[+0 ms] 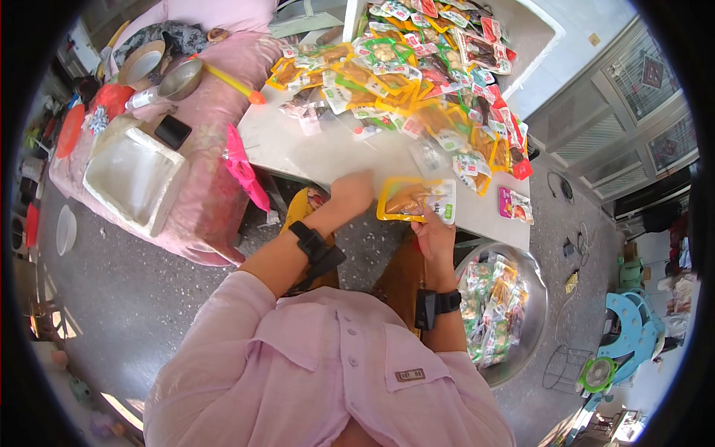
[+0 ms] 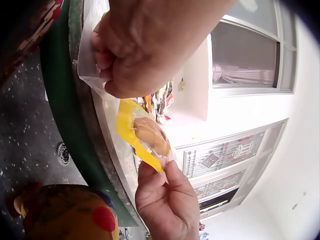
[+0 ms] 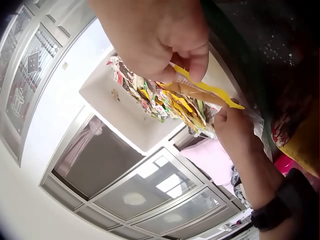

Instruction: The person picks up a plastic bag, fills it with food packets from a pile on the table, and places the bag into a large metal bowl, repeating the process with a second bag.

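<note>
My right hand (image 1: 433,232) pinches the lower edge of a yellow-edged food packet (image 1: 406,200), held up near the front of the table (image 1: 298,145). A clear window shows brown food inside; the left wrist view shows the packet (image 2: 147,135) bent, with thumb and fingers on its edge. Just left of it is my left hand (image 1: 351,191), blurred in the head view. In the left wrist view its fingers (image 2: 102,57) look curled and overlap clear plastic (image 2: 86,67) at the table edge; I cannot tell whether they hold it. Many similar packets (image 1: 395,74) lie heaped across the back.
A metal basin (image 1: 538,298) with more packets stands low at right. One pink packet (image 1: 514,205) lies at the table's right side. Left is a pink-covered bed (image 1: 216,179) bearing a white foam box (image 1: 112,171), a phone (image 1: 173,132) and a metal bowl (image 1: 181,80).
</note>
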### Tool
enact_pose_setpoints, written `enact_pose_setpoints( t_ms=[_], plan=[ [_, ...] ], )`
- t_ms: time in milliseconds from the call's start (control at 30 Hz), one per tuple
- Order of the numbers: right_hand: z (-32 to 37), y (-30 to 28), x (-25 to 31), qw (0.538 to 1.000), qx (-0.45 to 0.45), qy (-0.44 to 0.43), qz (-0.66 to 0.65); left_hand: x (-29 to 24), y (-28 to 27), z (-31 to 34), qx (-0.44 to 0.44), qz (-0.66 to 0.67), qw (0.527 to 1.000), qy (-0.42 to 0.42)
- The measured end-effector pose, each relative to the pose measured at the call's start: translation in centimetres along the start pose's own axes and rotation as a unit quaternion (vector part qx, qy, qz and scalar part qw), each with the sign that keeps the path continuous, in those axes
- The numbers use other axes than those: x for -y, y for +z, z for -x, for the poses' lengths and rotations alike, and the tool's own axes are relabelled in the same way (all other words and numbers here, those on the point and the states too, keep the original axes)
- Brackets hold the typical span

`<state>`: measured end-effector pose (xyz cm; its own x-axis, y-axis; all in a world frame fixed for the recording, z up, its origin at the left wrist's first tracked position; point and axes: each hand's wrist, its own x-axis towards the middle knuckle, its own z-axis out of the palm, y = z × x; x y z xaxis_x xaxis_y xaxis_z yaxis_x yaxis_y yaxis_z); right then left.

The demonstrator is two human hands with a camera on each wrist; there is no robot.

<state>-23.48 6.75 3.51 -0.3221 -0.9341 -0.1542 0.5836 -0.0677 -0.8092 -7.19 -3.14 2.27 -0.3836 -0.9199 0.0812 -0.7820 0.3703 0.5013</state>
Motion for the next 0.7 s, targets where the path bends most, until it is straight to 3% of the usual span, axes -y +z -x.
enact_pose_setpoints(
  t_ms=[367, 500, 633, 700],
  plan=[
    [-2.2, 1.2, -3.5, 0.998, -0.030, 0.027, -0.057, -1.4, -1.3, 0.8, 0.020, 0.069, 0.997, 0.008],
    [-1.2, 1.8, -2.2, 0.993, 0.017, 0.116, -0.033, -2.0, -2.3, 1.5, 0.006, 0.075, 0.997, 0.016],
    [-2.4, -1.3, 0.0, 0.984, -0.047, 0.130, 0.111, -2.2, -3.0, 1.8, 0.019, 0.070, 0.997, -0.008],
    [-2.7, -1.8, -0.3, 0.964, -0.025, 0.133, 0.230, -1.6, -2.0, 1.7, 0.020, 0.057, 0.998, -0.014]
  ],
)
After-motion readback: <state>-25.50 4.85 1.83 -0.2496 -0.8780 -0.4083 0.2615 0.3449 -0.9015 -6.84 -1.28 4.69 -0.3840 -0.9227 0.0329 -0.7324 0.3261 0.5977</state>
